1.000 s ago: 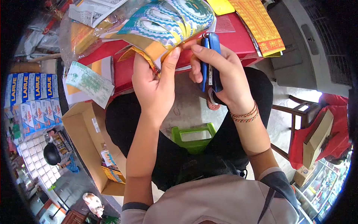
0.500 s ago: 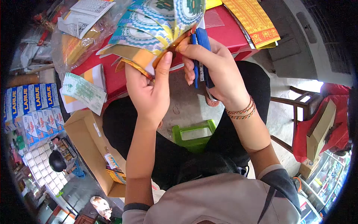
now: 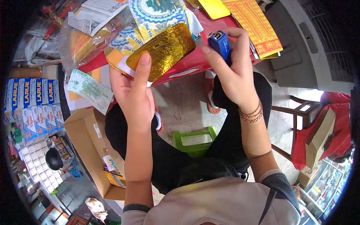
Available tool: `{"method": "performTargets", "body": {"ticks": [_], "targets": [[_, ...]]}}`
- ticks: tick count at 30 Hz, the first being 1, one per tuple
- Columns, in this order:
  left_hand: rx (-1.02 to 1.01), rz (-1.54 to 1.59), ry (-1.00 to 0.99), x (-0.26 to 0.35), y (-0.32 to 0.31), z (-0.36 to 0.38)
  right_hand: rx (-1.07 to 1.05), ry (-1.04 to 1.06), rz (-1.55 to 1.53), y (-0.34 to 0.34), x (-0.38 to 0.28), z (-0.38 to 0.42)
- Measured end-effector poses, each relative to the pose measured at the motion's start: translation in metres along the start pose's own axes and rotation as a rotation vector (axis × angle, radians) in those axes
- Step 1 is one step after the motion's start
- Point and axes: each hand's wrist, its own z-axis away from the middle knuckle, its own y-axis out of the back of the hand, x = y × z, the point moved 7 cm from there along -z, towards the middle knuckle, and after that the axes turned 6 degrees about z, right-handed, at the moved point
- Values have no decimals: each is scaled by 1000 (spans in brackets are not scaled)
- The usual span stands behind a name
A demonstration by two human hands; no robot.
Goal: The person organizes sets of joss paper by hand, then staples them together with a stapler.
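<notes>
My left hand grips a fanned bundle of joss paper, its thumb pressing on the embossed gold sheet on top. Blue-and-white printed notes spread out behind that sheet. A blue stapler is held in my right hand, its metal nose pointing up and left, apart from the bundle. By my left wrist lies a green-and-white note on other folded papers.
The red table carries orange-and-red printed papers, a yellow-gold sheet and a clear plastic bag. Left of my legs stands an open cardboard box. A green stool is between my legs; a wooden chair stands right.
My left hand has turned the bundle so the gold sheet faces up. My right hand has moved right with the stapler, away from the papers.
</notes>
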Motion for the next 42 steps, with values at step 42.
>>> {"method": "performTargets", "body": {"ticks": [42], "targets": [[169, -525, -92, 8, 51, -12, -675, -171, 508, -38, 33, -77]]}}
